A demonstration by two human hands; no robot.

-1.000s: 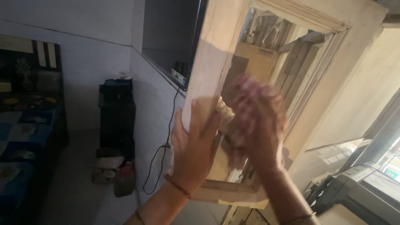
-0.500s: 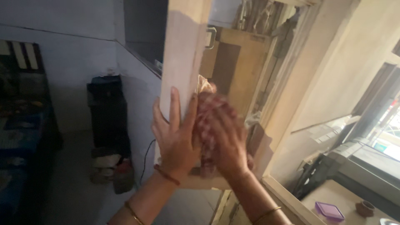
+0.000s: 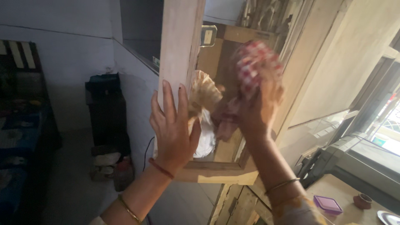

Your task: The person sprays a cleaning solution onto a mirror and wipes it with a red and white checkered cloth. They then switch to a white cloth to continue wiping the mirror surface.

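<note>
Left hand (image 3: 173, 133) was spread flat against the wooden mirror frame (image 3: 179, 50), steadying it. Right hand (image 3: 258, 110) gripped a red checked cloth (image 3: 255, 62) (blurry) pressed on the mirror glass (image 3: 216, 71).

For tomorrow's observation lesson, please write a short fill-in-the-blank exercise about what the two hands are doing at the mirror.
1. The left hand presses flat on the mirror's pale ____ frame.
2. The right hand rubs the glass with a red and white checked ____.
3. A small purple ____ lies on the table at lower right.

Missing words: wooden; cloth; box
</note>
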